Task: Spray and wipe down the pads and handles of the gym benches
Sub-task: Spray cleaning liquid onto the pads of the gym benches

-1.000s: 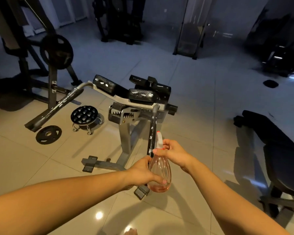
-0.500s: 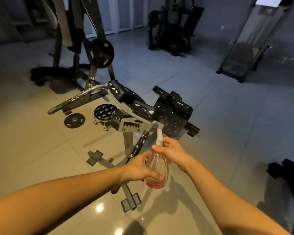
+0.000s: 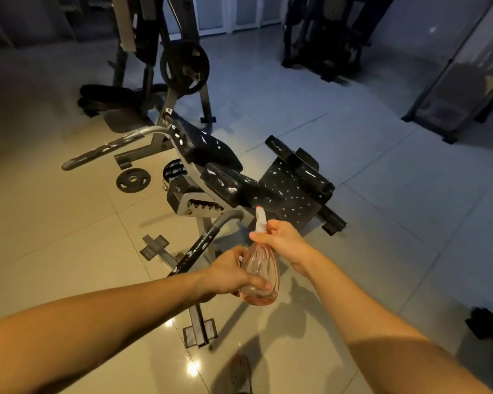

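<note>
I'm seeing both hands clamping the pink see-through spray bottle (image 3: 258, 275), which is hanging above the floor (image 3: 69, 237) just in front of the bench (image 3: 194, 200). The left hand (image 3: 228, 275) is wrapping its belly and the right hand (image 3: 282, 241) is gripping the neck under the white nozzle. I cannot tell how full it is. The bench's black pads (image 3: 211, 155) are carrying white flecks, and the nearest handle (image 3: 199, 248) is lying beside the left hand.

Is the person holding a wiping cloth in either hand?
No, the left hand grips the body of the pink spray bottle and the right hand holds its neck.
</note>
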`<state>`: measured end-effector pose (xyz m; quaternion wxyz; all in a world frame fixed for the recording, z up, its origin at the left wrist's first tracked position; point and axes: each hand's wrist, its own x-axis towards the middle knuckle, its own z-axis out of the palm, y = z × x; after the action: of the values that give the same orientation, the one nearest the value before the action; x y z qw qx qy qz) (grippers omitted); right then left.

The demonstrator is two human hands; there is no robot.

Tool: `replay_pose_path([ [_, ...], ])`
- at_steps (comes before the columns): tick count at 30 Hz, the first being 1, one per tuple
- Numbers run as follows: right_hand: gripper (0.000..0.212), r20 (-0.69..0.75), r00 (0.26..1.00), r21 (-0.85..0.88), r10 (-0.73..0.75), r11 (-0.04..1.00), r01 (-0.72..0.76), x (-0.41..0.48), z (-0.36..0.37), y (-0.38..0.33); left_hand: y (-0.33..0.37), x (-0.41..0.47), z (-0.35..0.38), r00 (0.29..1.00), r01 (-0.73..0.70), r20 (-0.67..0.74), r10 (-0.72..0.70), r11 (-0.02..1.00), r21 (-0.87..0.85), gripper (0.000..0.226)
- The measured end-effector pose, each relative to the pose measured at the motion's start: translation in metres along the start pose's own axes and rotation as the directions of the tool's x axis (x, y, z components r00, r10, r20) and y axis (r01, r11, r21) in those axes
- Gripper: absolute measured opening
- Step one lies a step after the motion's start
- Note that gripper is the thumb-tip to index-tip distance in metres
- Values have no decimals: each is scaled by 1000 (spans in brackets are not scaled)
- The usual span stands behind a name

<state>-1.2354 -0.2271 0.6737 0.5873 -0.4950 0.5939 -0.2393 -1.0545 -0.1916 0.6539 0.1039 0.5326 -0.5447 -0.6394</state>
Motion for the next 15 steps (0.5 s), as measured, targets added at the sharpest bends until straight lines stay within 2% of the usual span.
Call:
replay_pose_path([
  [3, 31, 1, 1000, -2, 29, 1000, -29, 17, -20, 7, 8, 22, 7, 999, 36, 24, -36, 999, -22, 65],
  [5, 31, 11, 998, -32, 64, 997, -64, 28, -33, 13, 12, 37, 14, 997, 70, 28, -69, 997, -28, 76],
  [7, 33, 38, 993, -40, 113, 993, -111, 42, -46, 21, 15, 54, 22, 995, 101, 9, -101, 995, -7, 99],
  [9, 35, 72, 985, -24, 154, 988, -153, 53, -60, 26, 21, 69, 27, 990, 138, -21, -137, 990, 9, 106],
  [12, 37, 90, 986, -39, 142, 990, -139, 67, -82, 30, 34, 89, 33, 987, 160, -24, -159, 987, 34, 106],
  [15, 36, 107, 988, -74, 107, 992, -100, 82, -107, 28, 54, 106, 44, 981, 188, -40, -188, 982, -23, 90],
])
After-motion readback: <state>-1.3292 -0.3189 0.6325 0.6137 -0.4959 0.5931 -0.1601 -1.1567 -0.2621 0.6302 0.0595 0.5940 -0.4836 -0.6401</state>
